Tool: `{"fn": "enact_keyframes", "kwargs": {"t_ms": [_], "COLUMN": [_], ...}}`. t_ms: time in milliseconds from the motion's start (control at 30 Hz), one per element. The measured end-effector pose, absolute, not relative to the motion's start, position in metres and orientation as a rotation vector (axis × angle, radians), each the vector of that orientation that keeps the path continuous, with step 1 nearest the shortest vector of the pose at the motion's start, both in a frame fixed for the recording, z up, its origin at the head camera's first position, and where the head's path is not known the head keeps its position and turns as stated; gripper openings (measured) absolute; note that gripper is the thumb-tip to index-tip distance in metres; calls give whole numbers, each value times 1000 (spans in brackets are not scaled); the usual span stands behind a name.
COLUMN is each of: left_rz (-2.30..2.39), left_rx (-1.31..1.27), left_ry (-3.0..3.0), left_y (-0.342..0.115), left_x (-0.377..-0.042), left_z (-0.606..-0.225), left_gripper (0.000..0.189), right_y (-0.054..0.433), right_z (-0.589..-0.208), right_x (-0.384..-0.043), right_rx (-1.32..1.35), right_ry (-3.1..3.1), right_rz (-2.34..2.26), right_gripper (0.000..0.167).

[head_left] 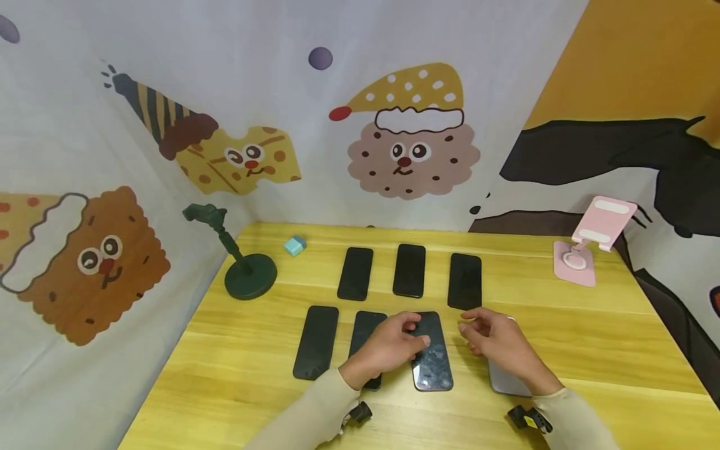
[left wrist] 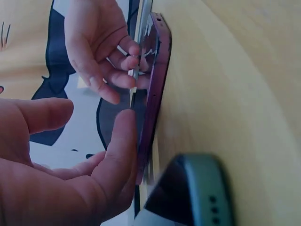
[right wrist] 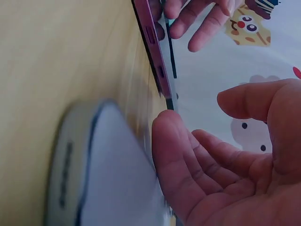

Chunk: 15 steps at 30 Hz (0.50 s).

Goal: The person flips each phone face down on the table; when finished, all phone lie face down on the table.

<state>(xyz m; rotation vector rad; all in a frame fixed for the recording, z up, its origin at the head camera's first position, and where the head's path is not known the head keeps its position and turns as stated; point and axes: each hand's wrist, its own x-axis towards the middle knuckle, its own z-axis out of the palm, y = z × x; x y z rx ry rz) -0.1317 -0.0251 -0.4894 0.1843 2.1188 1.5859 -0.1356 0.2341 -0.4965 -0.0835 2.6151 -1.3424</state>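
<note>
— Near row, from the left?
— A black phone (head_left: 316, 343), then a second phone (head_left: 364, 330) partly hidden behind the left hand (head_left: 388, 349), fingers loosely bent.
— Next?
— A glossy phone (head_left: 434, 365) below that hand's thumb; cannot tell if touching.
— Farther right?
— A relaxed right hand (head_left: 502, 344), apart from the left, over a grey phone (head_left: 504, 380).

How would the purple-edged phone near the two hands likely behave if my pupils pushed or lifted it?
The phone would probably slide rather than roll, given its broad, flat shape. Its solid-looking frame suggests it should stay stiff when lifted. Glossy and reflective on top, it may be slippery and, if glass, could crack when dropped.
</note>
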Motion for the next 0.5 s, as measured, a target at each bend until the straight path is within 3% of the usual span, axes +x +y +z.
{"fn": "enact_keyframes", "kwargs": {"t_ms": [500], "left_rz": [1528], "left_rx": [113], "left_ry": [2189], "left_y": [-34], "left_x": [-120], "left_z": [-490], "left_gripper": [70], "right_y": [209], "right_z": [-500], "right_x": [-128], "right_rx": [3], "right_ry": [2409], "right_rz": [-1521], "right_gripper": [44]}}
